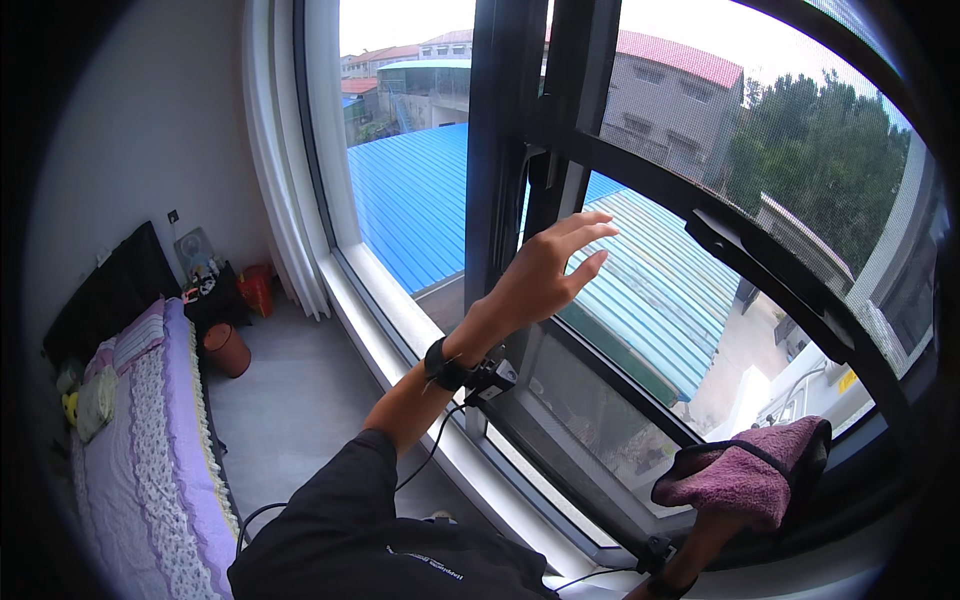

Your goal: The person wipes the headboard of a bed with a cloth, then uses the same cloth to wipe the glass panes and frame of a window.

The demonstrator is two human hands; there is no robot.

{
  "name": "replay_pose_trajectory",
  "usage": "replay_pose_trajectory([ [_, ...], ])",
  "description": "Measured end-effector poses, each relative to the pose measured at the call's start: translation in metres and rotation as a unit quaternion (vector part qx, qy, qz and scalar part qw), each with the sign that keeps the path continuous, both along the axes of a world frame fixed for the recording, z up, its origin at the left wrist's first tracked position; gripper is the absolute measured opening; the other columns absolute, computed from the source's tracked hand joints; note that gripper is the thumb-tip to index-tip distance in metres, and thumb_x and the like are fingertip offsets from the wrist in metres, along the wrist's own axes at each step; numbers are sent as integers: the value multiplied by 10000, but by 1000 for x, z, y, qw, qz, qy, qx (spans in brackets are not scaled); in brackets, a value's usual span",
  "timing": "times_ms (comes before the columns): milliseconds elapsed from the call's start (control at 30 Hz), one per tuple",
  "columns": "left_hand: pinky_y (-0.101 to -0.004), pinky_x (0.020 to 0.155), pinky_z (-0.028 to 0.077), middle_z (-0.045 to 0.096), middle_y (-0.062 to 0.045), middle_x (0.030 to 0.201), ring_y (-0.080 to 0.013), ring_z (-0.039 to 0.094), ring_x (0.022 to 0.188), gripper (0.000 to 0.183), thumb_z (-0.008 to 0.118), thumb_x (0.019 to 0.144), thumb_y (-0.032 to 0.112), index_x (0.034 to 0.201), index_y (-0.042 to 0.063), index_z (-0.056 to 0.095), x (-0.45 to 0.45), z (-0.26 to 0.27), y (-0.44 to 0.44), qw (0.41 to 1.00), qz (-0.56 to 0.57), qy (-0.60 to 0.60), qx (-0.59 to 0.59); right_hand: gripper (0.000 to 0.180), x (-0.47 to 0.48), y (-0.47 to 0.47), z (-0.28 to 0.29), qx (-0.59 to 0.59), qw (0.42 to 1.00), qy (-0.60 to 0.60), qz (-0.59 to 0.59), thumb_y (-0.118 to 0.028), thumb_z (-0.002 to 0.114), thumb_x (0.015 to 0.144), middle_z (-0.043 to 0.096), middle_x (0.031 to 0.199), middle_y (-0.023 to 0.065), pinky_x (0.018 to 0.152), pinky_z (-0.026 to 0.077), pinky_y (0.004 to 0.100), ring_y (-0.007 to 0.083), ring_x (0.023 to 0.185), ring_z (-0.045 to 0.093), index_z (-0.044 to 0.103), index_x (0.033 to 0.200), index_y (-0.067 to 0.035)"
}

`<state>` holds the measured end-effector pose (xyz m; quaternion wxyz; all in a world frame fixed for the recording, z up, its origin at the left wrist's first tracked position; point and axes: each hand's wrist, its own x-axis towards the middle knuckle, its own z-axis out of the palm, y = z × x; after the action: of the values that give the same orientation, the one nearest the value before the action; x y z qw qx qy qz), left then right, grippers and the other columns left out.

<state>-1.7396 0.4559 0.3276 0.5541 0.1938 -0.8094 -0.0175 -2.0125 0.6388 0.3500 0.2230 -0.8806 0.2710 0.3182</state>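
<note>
My left hand (544,274) is raised before the open part of the window, its fingers apart and holding nothing. Behind its wrist runs the dark upright window frame (499,187); whether the hand touches it I cannot tell. My right hand lies hidden beneath a purple microfibre cloth (757,469) with dark edging, with only the wrist (716,525) showing. The cloth is draped over that hand beside the lower right window frame. Above both hands, a dark crossbar (652,166) carries a mesh insect screen (675,112) with a black handle (765,281) on its lower edge.
A white sill (360,330) runs under the window. To the left are a bed (150,450) with lilac bedding, a brown bin (226,350), a red bag (256,291) and a white curtain (277,172). Black cables (435,450) trail from wrist-mounted cameras (491,382). Outside lie metal roofs (412,202).
</note>
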Motion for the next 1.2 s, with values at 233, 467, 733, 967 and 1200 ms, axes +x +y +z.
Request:
replay_pose_trajectory([
  [233, -246, 615, 468, 545, -43, 825, -116, 556, 702, 125, 633, 879, 75, 979, 31, 573, 27, 2, 8, 956, 238, 165, -42, 488, -6, -1, -8, -88, 993, 32, -73, -260, 623, 798, 525, 1079, 147, 798, 470, 315, 245, 955, 548, 446, 1192, -33],
  [467, -252, 500, 413, 552, -34, 674, -115, 541, 560, 168, 619, 899, 102, 1020, 0, 564, 42, 18, -12, 951, 204, 232, -12, 377, -34, 43, -156, -541, 580, 359, -492, -228, 486, 910, 523, 1183, 152, 886, 433, 403, 272, 1060, 542, 486, 1238, -43],
  [733, -400, 517, 487, 593, -182, 573, -346, 632, 571, 341, 566, 934, 291, 765, -4, 590, 55, 36, 1, 930, 356, 2, 92, 284, 29, 41, -109, -577, 449, 265, -629, -323, 495, 878, 533, 889, 116, 774, 401, 494, 244, 895, 534, 518, 1001, -68],
  [967, -386, 518, 529, 633, -196, 617, -352, 662, 600, 330, 565, 930, 274, 755, -3, 605, 55, 28, 6, 934, 353, -7, 55, 290, 31, 57, -107, -683, 440, 164, -560, -345, 506, 871, 537, 884, 93, 745, 391, 468, 229, 868, 536, 527, 996, -84],
  [1200, -373, 496, 523, 629, -186, 602, -335, 661, 588, 314, 583, 923, 263, 761, -5, 605, 70, 30, 22, 947, 318, -5, 45, 296, 34, 66, -110, -743, 423, 128, -503, -368, 517, 865, 541, 878, 70, 716, 380, 442, 213, 840, 539, 536, 991, -100],
])
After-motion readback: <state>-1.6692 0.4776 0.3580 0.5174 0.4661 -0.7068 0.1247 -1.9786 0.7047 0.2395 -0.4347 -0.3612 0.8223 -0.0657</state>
